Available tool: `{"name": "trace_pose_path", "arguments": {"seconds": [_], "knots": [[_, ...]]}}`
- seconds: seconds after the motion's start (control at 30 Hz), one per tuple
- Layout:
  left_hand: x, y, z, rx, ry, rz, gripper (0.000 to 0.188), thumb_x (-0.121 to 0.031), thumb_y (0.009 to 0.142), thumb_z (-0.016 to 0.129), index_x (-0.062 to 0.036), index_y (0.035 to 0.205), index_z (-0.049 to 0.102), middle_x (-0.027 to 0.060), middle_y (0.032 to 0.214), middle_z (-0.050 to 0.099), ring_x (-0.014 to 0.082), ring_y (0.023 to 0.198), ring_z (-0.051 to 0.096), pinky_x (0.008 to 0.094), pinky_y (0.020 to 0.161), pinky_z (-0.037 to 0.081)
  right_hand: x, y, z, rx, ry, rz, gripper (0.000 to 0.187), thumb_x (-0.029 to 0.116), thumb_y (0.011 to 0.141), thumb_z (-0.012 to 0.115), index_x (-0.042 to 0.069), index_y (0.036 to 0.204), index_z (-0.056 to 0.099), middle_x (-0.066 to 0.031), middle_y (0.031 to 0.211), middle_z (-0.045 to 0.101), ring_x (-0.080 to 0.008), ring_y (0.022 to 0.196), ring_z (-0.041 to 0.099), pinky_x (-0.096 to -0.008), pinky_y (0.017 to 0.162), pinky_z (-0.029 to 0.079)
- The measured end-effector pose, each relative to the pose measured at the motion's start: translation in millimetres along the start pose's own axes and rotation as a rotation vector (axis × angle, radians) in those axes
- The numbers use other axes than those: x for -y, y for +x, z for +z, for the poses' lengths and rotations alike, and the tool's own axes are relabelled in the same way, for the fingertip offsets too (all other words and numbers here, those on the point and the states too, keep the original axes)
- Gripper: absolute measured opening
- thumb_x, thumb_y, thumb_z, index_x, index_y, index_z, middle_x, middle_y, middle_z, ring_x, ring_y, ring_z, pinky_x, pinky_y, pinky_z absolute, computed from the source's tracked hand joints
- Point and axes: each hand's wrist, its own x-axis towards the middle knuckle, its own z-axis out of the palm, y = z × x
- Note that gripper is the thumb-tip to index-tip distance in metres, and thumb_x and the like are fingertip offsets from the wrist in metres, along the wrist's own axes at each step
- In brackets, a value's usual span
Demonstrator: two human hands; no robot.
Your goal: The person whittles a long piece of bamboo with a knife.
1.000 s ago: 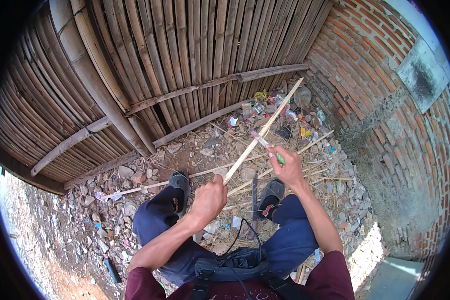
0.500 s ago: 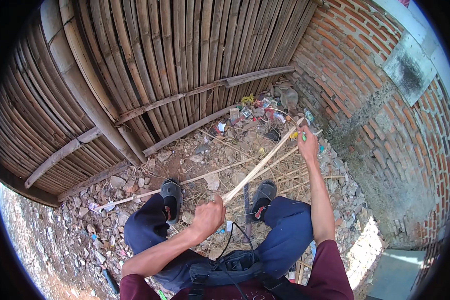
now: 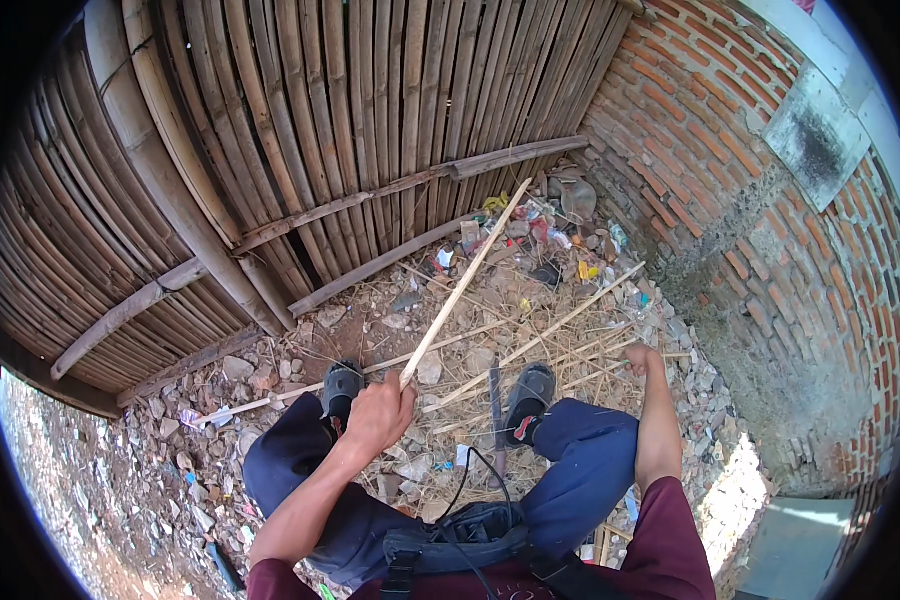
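Note:
My left hand (image 3: 377, 418) is closed around the lower end of a long pale bamboo strip (image 3: 465, 285). The strip slants up and to the right, its far tip in front of the bamboo wall. Off to the right, my right hand (image 3: 642, 359) is low over the scattered strips, apart from the held one. Its fingers are curled; what they grip, if anything, I cannot make out. Between my shoes lies a dark flat bar-like tool (image 3: 496, 410) with a brownish handle end. More pale strips (image 3: 570, 318) lie across the straw and stones.
A bamboo-slat wall (image 3: 370, 110) with a horizontal pole stands ahead. The brick wall (image 3: 710, 130) closes the right side. Rubbish and plastic scraps (image 3: 545, 225) lie in the corner. My shoes (image 3: 530, 390) rest on rubble. A black cable (image 3: 490, 465) loops from the pouch at my waist.
My right hand has come off the far end of the strip and moved down and right. My left hand has shifted left, and the strip now points more steeply upward.

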Motion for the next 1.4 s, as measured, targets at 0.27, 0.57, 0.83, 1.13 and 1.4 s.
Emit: {"name": "trace_pose_path", "arguments": {"seconds": [0.27, 0.57, 0.83, 1.13, 1.4], "knots": [[-6.8, 10.7, -1.4, -0.08, -0.187, -0.09, 0.04, -0.033, 0.11, 0.059, 0.0068, 0.104, 0.056, 0.0371, 0.083, 0.069, 0.0593, 0.087, 0.069, 0.0654, 0.08, 0.053, 191.7, -175.3, -23.9, -0.564, 0.601, -1.056, 0.02, 0.009, 0.104, 0.063, 0.008, 0.124, 0.067, -0.0132, 0.087, 0.076, -0.0173, 0.076, 0.07, -0.0358, 0.076, 0.052], [-45.6, 32.3, 6.1, -0.04, -0.343, 0.043, 0.038, -0.031, 0.107, 0.068, 0.0059, 0.117, 0.062, 0.038, 0.088, 0.07, 0.0574, 0.092, 0.07, 0.0601, 0.078, 0.055, 251.9, -340.8, 41.5, -0.441, 0.329, -1.645, 0.019, 0.004, 0.097, 0.071, 0.004, 0.116, 0.075, -0.0131, 0.086, 0.072, -0.0322, 0.066, 0.068, -0.0431, 0.06, 0.054], [-42.0, 28.9, 11.2, -0.147, -0.397, 0.122, 0.04, -0.027, 0.104, 0.071, 0.0108, 0.116, 0.062, 0.0379, 0.085, 0.07, 0.0572, 0.087, 0.071, 0.0606, 0.074, 0.055, 243.7, -356.4, 52.7, -0.332, 0.31, -1.644, 0.021, 0.002, 0.093, 0.073, 0.005, 0.113, 0.077, -0.0111, 0.08, 0.067, -0.0287, 0.064, 0.068, -0.0405, 0.056, 0.052], [-55.7, 17.3, -4.2, -0.041, -0.36, 0.018, 0.034, -0.024, 0.103, 0.072, 0.0087, 0.107, 0.065, 0.0354, 0.083, 0.07, 0.0565, 0.083, 0.07, 0.0585, 0.073, 0.055, 245.7, -324.5, 36.8, -0.407, 0.401, -1.579, 0.017, -0.002, 0.092, 0.071, 0.001, 0.109, 0.076, -0.0126, 0.081, 0.072, -0.0271, 0.066, 0.072, -0.0376, 0.058, 0.054], [-47.4, 6.3, 8.2, -0.076, -0.312, 0.097, 0.033, -0.025, 0.104, 0.07, 0.0059, 0.105, 0.06, 0.0352, 0.075, 0.067, 0.0565, 0.076, 0.069, 0.0612, 0.067, 0.055, 240.3, -285.1, -11.0, -0.491, 0.433, -1.198, 0.011, 0.007, 0.099, 0.071, 0.0, 0.107, 0.073, -0.0168, 0.095, 0.08, -0.0282, 0.082, 0.081, -0.0359, 0.067, 0.058]]}}
